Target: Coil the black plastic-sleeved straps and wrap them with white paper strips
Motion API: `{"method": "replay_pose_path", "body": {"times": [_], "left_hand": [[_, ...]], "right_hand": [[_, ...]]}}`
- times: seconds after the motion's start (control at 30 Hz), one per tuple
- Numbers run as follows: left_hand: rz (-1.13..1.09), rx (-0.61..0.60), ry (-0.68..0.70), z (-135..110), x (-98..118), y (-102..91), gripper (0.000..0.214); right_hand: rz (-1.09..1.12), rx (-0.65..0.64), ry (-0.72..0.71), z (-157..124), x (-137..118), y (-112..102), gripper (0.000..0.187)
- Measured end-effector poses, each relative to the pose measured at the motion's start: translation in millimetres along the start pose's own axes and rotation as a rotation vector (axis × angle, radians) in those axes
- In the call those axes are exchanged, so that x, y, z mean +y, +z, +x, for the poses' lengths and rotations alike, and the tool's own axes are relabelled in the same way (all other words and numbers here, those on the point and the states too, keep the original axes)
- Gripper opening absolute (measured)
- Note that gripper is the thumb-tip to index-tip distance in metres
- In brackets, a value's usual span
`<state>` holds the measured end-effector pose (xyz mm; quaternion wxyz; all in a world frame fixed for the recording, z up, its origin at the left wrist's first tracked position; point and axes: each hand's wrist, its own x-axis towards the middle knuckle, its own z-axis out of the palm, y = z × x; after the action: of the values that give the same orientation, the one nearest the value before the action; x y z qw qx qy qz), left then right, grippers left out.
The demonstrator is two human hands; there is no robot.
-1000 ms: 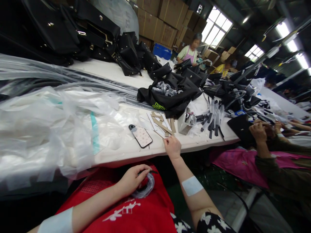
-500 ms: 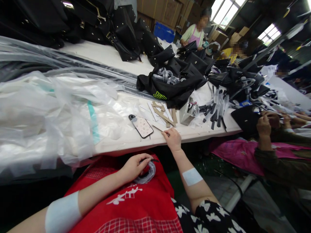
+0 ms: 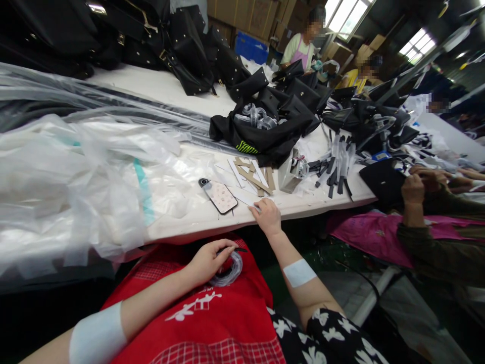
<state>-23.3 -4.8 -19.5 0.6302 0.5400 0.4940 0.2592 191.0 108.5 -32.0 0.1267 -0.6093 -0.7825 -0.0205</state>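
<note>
My left hand [image 3: 214,260] is closed around a coiled strap [image 3: 232,270] in clear plastic, held low in front of the red apron. A short dark end of it sticks out past my fingertips. My right hand [image 3: 267,216] is at the table's front edge, thumb and fingers pinched at the near end of a flat white strip [image 3: 242,195]. Left of that strip lies a phone [image 3: 223,196] in a patterned case. Just beyond my right hand, brown and white card strips [image 3: 253,177] lie in a loose pile.
Plastic sheeting [image 3: 76,177] covers the table's left side. Beyond the strips sit a black bag [image 3: 261,139] holding wrapped coils, a small silvery box [image 3: 291,174] and dark wrapped straps [image 3: 337,164]. Black bags [image 3: 193,50] line the back. A co-worker's hands [image 3: 415,187] work at the right.
The view has shifted slightly. My right hand stays by the white strip with little movement, and my left hand still holds the coiled strap.
</note>
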Motion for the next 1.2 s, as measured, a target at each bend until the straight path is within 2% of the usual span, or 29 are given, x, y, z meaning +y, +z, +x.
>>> {"method": "replay_pose_path", "body": {"times": [0.1, 0.3, 0.43, 0.57, 0.67, 0.73, 0.8, 0.83, 0.87, 0.93, 1.0, 1.03, 1.1, 1.13, 1.2], "left_hand": [[0.005, -0.005, 0.005, -0.6, 1.3, 0.5, 0.040], [0.019, -0.023, -0.004, -3.0, 11.3, 2.2, 0.041], [0.025, -0.026, 0.021, -3.7, 9.6, 2.7, 0.039], [0.017, -0.017, 0.026, -4.2, 4.8, 2.9, 0.039], [-0.006, -0.013, 0.031, -4.9, 2.7, 2.6, 0.039], [-0.026, -0.007, 0.022, -5.4, 2.2, 1.8, 0.040], [-0.044, -0.003, 0.004, -5.7, 2.3, 0.6, 0.041], [-0.050, -0.001, -0.004, -5.7, 2.4, -0.1, 0.041], [-0.054, 0.004, -0.010, -5.6, 2.4, -0.8, 0.042], [-0.058, 0.015, -0.014, -4.8, 1.7, -1.8, 0.042], [-0.062, 0.026, -0.021, -3.5, -0.2, -2.3, 0.042], [-0.060, 0.032, -0.034, -2.7, -1.6, -2.4, 0.042], [-0.056, 0.037, -0.060, -1.0, -4.9, -2.2, 0.043], [-0.059, 0.039, -0.067, -0.1, -6.7, -2.1, 0.043], [-0.081, 0.040, -0.066, 1.3, -10.0, -1.8, 0.044]], "right_hand": [[-0.055, -0.046, -0.038, 3.7, -1.1, -5.1, 0.019], [-0.237, -0.239, -0.151, 16.7, -9.6, -19.1, 0.020], [-0.229, -0.248, -0.100, 18.2, -13.4, -20.8, 0.020], [-0.137, -0.181, 0.023, 17.5, -10.0, -15.6, 0.018], [0.033, -0.023, 0.127, 19.4, -1.4, -19.6, 0.027], [0.231, 0.126, 0.216, 18.3, 3.3, -31.5, 0.035], [0.539, 0.160, 0.306, 11.5, 3.0, -51.1, 0.037], [0.733, 0.101, 0.340, 5.2, 0.6, -62.9, 0.036], [0.940, -0.010, 0.357, -2.8, -3.3, -75.3, 0.034], [1.318, -0.309, 0.330, -22.9, -13.7, -99.0, 0.034], [1.541, -0.590, 0.259, -45.3, -25.3, -115.4, 0.042], [1.596, -0.682, 0.239, -56.3, -30.8, -119.3, 0.046], [1.632, -0.736, 0.264, -76.3, -40.7, -117.8, 0.044], [1.619, -0.706, 0.299, -84.6, -44.9, -113.3, 0.037], [1.519, -0.564, 0.359, -97.4, -51.7, -101.2, 0.022]]}}
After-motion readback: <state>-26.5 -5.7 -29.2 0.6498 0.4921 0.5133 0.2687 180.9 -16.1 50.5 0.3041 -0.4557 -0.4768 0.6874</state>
